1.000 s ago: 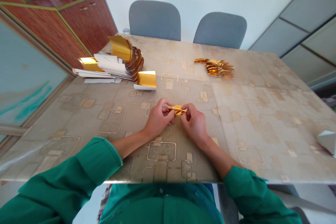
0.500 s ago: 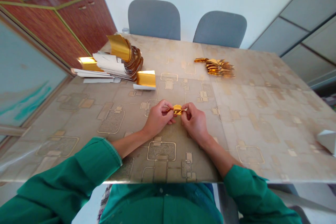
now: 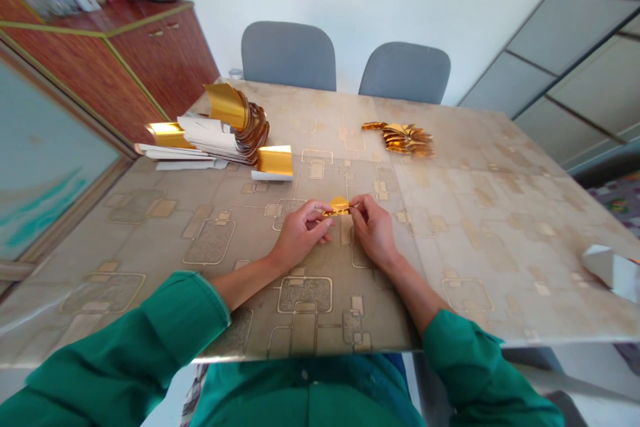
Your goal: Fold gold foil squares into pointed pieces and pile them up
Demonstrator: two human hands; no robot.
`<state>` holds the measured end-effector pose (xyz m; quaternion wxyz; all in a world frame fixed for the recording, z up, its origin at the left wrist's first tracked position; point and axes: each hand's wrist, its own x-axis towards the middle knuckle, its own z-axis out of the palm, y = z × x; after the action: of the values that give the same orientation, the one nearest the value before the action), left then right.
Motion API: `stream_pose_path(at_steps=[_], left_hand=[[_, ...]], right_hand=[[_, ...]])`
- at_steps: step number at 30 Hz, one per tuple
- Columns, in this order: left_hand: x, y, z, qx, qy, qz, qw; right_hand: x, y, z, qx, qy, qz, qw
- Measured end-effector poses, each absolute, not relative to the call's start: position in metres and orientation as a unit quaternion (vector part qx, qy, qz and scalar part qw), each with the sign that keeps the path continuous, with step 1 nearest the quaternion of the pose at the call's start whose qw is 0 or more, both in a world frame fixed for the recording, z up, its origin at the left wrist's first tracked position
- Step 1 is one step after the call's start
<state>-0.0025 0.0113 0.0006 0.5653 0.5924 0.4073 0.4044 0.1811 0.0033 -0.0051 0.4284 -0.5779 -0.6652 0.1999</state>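
Note:
A small folded piece of gold foil paper (image 3: 339, 207) is held just above the table between my two hands, with a rounded flap standing up in its middle. My left hand (image 3: 303, 230) has the paper's left end between index finger and thumb, in a loose grip. At the other end, the thumb and fingers of my right hand (image 3: 373, 227) pinch the paper. Beyond my hands, toward the far right, lies a cluster of folded gold pieces (image 3: 407, 140). A single gold sheet (image 3: 275, 160) with a white underside lies ahead to the left.
A stack of gold sheets (image 3: 227, 108) with white backs fans out at the far left of the patterned table (image 3: 210, 310). White folded paper (image 3: 610, 270) sits near the right edge. Two grey chairs (image 3: 287, 57) stand behind the table, and a wooden cabinet (image 3: 150, 63) at left.
My left thumb and fingers have loosened and spread a little at the paper's left end. The gold paper's middle flap stands higher. The view has tilted up and shifted slightly right.

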Motion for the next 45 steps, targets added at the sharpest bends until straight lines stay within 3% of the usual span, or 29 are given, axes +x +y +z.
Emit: stream_pose_path(at_steps=[7,11,18,26,36,45], left_hand=[[-0.002,0.013,-0.001,0.586,0.411,0.419,0.558],[-0.003,0.013,-0.002,0.593,0.408,0.409,0.561],[-0.006,0.017,-0.01,0.613,0.394,0.393,0.561],[-0.005,0.017,-0.009,0.622,0.398,0.386,0.552],[-0.005,0.019,-0.008,0.61,0.409,0.366,0.572],[-0.005,0.018,-0.007,0.617,0.407,0.358,0.571]], right_hand=[[0.181,0.003,-0.006,-0.557,-0.69,0.192,0.42],[0.188,0.007,-0.005,-0.575,-0.647,0.205,0.456],[0.264,0.039,0.0,-0.653,-0.551,0.121,0.504],[0.348,0.082,-0.01,-0.738,-0.497,0.087,0.449],[0.345,0.148,-0.023,-0.754,-0.523,0.08,0.39],[0.345,0.164,-0.016,-0.809,-0.515,-0.008,0.285]])
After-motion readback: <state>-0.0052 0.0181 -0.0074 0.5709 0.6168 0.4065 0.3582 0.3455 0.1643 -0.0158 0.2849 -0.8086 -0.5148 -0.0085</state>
